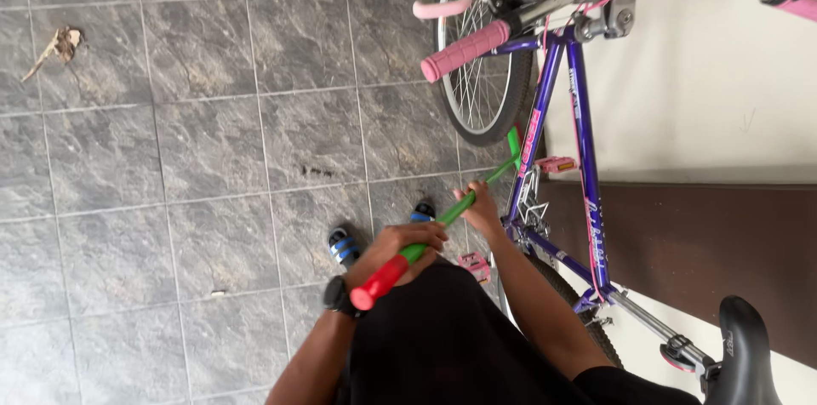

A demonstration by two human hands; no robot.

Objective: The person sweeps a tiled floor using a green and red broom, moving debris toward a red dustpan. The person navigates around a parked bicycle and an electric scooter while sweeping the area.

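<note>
both hands grip a green rod w/ red end (425, 243): left hand (404, 248) closed round it nr the red end, right hand (481, 208) closed further up, by the purple bike frame (583, 158). rod tip prob. touches the frame, hard to tell. pink handlebar grip (465, 50) above right hand.

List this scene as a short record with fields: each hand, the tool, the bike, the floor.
left hand: gripping the tool near its red end
right hand: gripping the green shaft further up, by the frame
tool: long green rod with red grip, angled toward the bike
bike: purple frame, pink handlebar grips, black saddle
floor: grey stone tiles, a dry leaf
</note>
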